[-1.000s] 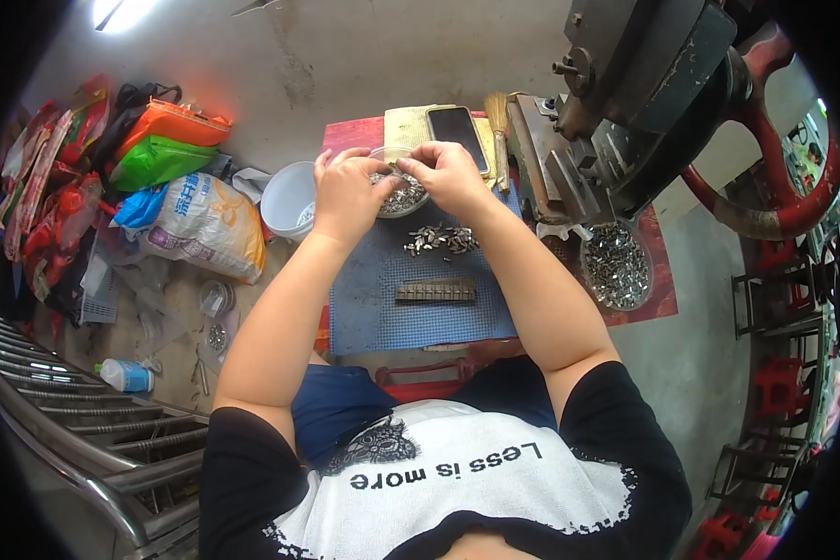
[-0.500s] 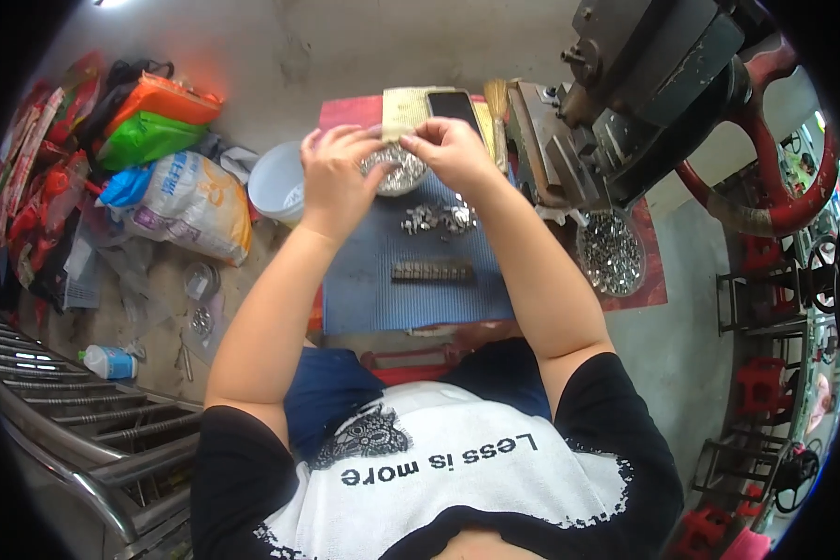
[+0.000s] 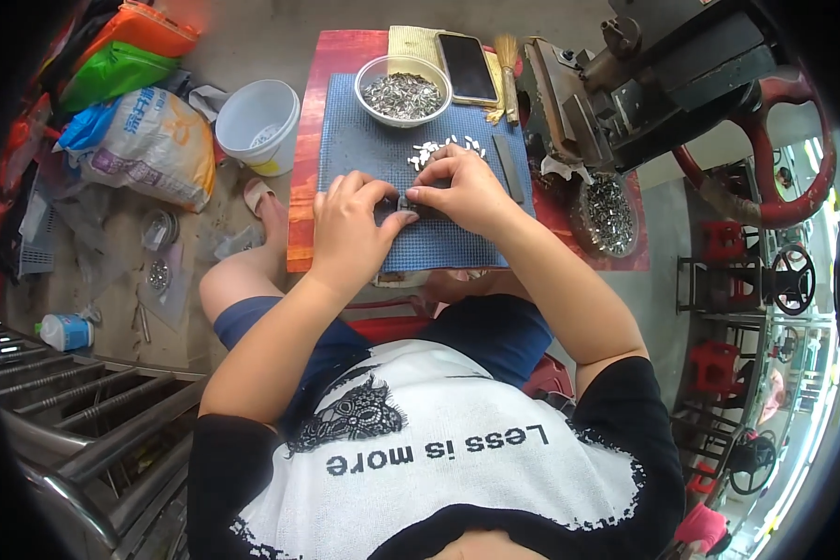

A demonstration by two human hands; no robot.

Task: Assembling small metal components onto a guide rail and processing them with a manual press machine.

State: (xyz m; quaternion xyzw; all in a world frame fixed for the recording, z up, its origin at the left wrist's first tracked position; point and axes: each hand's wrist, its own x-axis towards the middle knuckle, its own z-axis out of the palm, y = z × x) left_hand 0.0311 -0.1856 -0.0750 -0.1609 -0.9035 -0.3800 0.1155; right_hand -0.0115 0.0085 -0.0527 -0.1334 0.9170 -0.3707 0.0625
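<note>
Both my hands meet over the blue ribbed mat [image 3: 345,121], at a dark metal block [image 3: 405,204] that they mostly cover. My left hand [image 3: 353,219] has its thumb and index finger closed round the block's left end. My right hand [image 3: 464,191] pinches its thumb and fingertips together right at the block; anything between them is too small or hidden to make out. Just beyond the fingers lies a loose pile of small shiny metal pieces [image 3: 429,152]. Farther back, a white bowl [image 3: 362,105] holds many similar pieces.
A flat grey bar [image 3: 507,168] lies at the mat's right. Behind are a phone [image 3: 467,67] and a brush [image 3: 507,61]. A machine with a red handwheel [image 3: 765,210] stands right, near a tub of metal pieces [image 3: 609,217]. A white bucket [image 3: 243,121] stands left.
My hands have come back from the bowl toward me, down to the metal block on the mat. The view has shifted, and the whole bowl and the grey bar now show.
</note>
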